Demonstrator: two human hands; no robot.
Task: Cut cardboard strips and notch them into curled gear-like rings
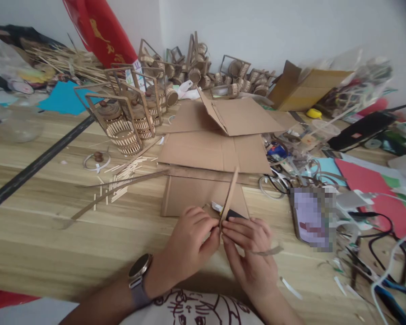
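Both hands meet over the near middle of the table, pinching a narrow brown strip that looks like cardboard. My left hand, with a watch on its wrist, closes thumb and fingertips on the strip's lower part. My right hand is closed on it from the other side. The strip's upper part stands up and tilts away from me. A thin brown end pokes out past my right hand; whether it belongs to the same strip is hidden. Beyond the fingers lie cardboard sheets and a partly covered dark object.
Small handled baskets stand at back left, with more piled behind. Short pale sticks and long brown strips lie left. At right are a phone, cables, blue-handled pliers and a black speaker.
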